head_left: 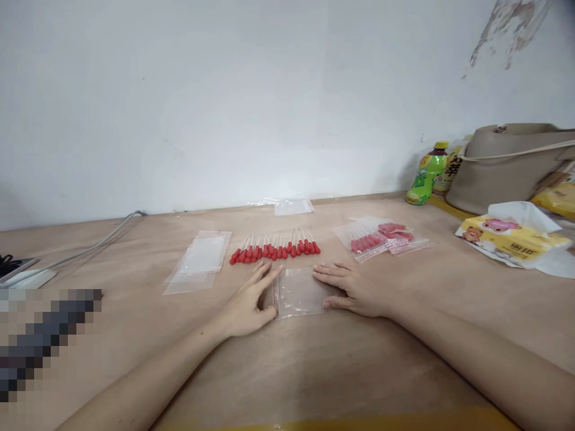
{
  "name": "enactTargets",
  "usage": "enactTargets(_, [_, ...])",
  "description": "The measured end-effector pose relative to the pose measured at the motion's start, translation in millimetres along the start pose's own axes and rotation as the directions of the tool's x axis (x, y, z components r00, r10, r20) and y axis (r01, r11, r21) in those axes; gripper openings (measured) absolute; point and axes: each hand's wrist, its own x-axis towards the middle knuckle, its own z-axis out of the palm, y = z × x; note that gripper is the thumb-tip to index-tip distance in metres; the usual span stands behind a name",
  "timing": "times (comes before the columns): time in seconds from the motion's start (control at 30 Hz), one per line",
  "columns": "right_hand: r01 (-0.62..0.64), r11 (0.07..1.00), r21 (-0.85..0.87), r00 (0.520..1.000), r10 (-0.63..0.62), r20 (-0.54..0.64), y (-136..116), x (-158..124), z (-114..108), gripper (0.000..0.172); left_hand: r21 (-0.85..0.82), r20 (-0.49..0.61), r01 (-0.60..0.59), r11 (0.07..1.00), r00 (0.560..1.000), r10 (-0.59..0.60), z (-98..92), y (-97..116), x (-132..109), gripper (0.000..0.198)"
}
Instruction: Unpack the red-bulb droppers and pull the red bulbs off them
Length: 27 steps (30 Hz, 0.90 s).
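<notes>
A small clear zip bag (300, 291) lies flat on the table between my hands. My left hand (249, 302) rests at the bag's left edge, fingers stretched out flat, thumb touching the bag's red-lined end. My right hand (348, 286) lies flat on the bag's right edge, fingers extended toward the left. Just beyond the bag sits a row of red-tipped droppers (275, 247). Neither hand grips anything.
A stack of empty clear bags (200, 263) lies to the left, filled bags (381, 237) to the right, another bag (293, 206) near the wall. A green bottle (426, 173), a beige handbag (507, 164), a tissue pack (512, 239) and a grey cable (96, 242) are nearby.
</notes>
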Motion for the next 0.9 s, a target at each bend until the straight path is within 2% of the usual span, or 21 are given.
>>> enactTargets(0.1, [0.004, 1.0, -0.027, 0.998, -0.006, -0.069, -2, -2, 2, 0.06, -0.13, -0.087, 0.041, 0.991, 0.995, -0.053, 2.8, -2, 0, 0.058])
enactTargets(0.17, [0.021, 0.997, -0.07, 0.987, -0.031, -0.157, -5, -3, 3, 0.055, -0.194, -0.142, 0.084, 0.977, 0.983, -0.113, 5.8, -3, 1, 0.048])
enactTargets(0.2, [0.023, 0.995, -0.1, 0.976, -0.043, -0.212, -6, -2, 4, 0.05, -0.194, -0.172, 0.092, 0.977, 0.977, -0.126, 7.6, -3, 2, 0.049])
enactTargets(0.3, [-0.065, 0.977, -0.203, 0.911, -0.025, -0.412, -3, -2, 2, 0.031, -0.112, -0.248, 0.106, 0.988, 0.96, -0.131, 13.0, -2, 2, 0.069])
enactTargets(0.33, [-0.132, 0.962, -0.238, 0.878, 0.002, -0.479, 0, -2, 1, 0.026, -0.091, -0.253, 0.129, 0.988, 0.956, -0.148, 14.3, -1, 2, 0.07])
enactTargets(0.4, [-0.274, 0.913, -0.302, 0.817, 0.056, -0.574, 10, -3, -4, 0.023, -0.081, -0.234, 0.186, 0.979, 0.951, -0.2, 15.9, 0, 2, 0.06])
enactTargets(0.43, [-0.323, 0.885, -0.336, 0.807, 0.072, -0.586, 16, -5, -6, 0.024, -0.084, -0.222, 0.202, 0.976, 0.951, -0.216, 16.3, 0, 2, 0.052])
enactTargets(0.53, [-0.411, 0.801, -0.434, 0.824, 0.124, -0.552, 33, -13, -13, 0.035, -0.115, -0.222, 0.166, 0.979, 0.957, -0.188, 17.0, -2, 1, 0.03])
enactTargets(0.6, [-0.45, 0.733, -0.51, 0.836, 0.145, -0.53, 42, -19, -16, 0.04, -0.192, -0.23, 0.119, 0.974, 0.96, -0.162, 16.4, -4, 2, 0.022])
enactTargets(0.7, [-0.474, 0.639, -0.606, 0.844, 0.135, -0.519, 53, -24, -19, 0.038, -0.358, -0.25, 0.063, 0.932, 0.955, -0.161, 8.2, -8, 7, 0.018])
enactTargets(0.8, [-0.464, 0.61, -0.642, 0.858, 0.128, -0.498, 60, -26, -22, 0.031, -0.487, -0.346, 0.0, 0.873, 0.918, -0.193, -16.8, -18, 13, 0.024])
enactTargets(0.9, [-0.461, 0.601, -0.653, 0.866, 0.145, -0.478, 63, -24, -25, 0.023, -0.582, -0.405, 0.023, 0.813, 0.858, -0.315, -57.2, -43, 16, 0.054])
